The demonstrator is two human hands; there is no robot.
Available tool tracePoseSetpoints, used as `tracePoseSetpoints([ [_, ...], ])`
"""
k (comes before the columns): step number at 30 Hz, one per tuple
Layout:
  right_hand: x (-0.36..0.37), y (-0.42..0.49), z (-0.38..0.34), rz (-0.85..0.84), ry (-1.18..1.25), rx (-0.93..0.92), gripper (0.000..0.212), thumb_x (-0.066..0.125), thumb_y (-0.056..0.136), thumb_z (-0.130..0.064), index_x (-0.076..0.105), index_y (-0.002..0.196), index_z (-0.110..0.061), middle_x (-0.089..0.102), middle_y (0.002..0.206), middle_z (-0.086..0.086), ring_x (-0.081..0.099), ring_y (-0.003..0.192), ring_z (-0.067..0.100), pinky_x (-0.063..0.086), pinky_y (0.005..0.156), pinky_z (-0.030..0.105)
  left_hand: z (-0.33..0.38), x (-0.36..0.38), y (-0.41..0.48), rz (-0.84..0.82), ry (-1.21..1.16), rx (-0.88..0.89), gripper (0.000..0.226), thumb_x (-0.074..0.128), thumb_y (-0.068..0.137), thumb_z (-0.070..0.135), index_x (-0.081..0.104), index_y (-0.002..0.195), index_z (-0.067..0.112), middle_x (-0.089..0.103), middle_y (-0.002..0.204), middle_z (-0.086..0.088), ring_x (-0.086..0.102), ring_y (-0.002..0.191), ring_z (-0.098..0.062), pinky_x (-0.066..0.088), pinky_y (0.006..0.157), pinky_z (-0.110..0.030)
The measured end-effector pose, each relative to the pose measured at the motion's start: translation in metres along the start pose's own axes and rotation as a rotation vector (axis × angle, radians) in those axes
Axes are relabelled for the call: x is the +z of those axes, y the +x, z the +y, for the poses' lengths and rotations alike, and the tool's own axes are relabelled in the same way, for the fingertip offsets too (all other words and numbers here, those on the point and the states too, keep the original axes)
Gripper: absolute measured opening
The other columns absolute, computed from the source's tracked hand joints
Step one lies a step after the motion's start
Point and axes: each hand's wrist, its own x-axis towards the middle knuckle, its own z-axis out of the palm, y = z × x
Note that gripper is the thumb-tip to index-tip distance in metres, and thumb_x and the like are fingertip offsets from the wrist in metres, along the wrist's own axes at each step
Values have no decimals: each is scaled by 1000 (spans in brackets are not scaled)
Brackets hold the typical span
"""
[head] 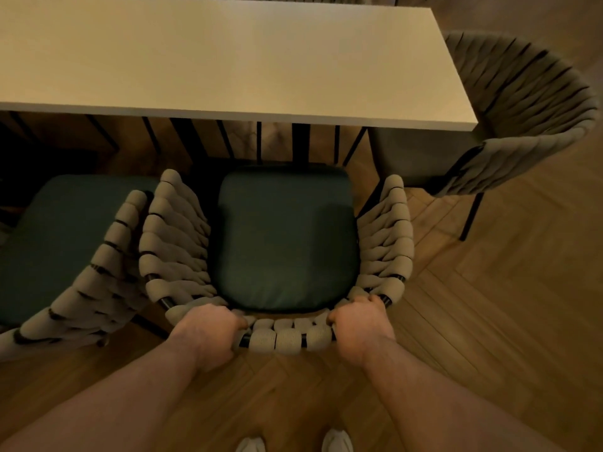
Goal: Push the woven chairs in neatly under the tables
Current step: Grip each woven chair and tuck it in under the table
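The chair (284, 243) stands on the floor (489, 321) directly ahead of the person, between them and the near long edge of the table (228, 60). Its cushion is fully exposed, with the front edge short of the tabletop. The left hand (208, 331) and right hand (360, 324) each grip the woven top rail of the backrest, fingers curled over the rail, one either side of its centre. Both hands are about equally near to the chair, so neither leads. The chair's front-to-back axis runs away from the hands toward the table and appears roughly square to that edge. The required travel is therefore judged to be straight forward, with equal force from both hands to prevent yaw. The left chair (81, 288) sits just beside the gripped chair's left arm; whether they touch cannot be determined. The end chair (522, 125) stands clear to the right at the table's short end. Keep the path parallel to the left chair to avoid snagging.
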Motion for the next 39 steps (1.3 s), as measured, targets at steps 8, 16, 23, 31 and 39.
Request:
tracePoseSetpoints([
  [8,-5,-2,-3,-62,25,57,36,70,101,-32,66,135,-39,64,131,-2,53,130,23,33,122,51,5,1,-2,11,6,-23,39,57,101,26,59,136,42,68,122,9,63,113,-17,51,101,-38],
  [16,-29,-25,-25,-180,88,97,39,65,97,-31,63,135,-30,64,135,-2,51,137,24,19,129,61,5,6,-36,84,-84,-38,68,63,98,24,38,161,30,41,165,1,33,154,-22,17,131,-42],
  [23,-102,-42,-65,-167,171,22,22,65,99,-36,66,119,-30,67,105,-8,63,120,17,20,129,59,-41,-3,-113,168,-310,-156,80,69,95,23,31,165,36,35,170,6,26,158,-17,14,132,-44],
  [31,-166,-46,-175,-95,166,-189,60,68,99,-45,50,154,-30,65,141,-2,56,138,20,16,130,60,-165,23,-207,257,-405,-396,85,72,89,26,34,165,30,37,169,4,32,156,-19,28,128,-39],
  [39,-175,-31,-340,-62,178,-235,68,71,97,-43,46,159,-34,58,154,-4,50,147,22,15,131,61,-323,73,-260,260,-379,-438,97,76,86,29,25,168,29,31,172,1,27,158,-22,24,129,-38],
])
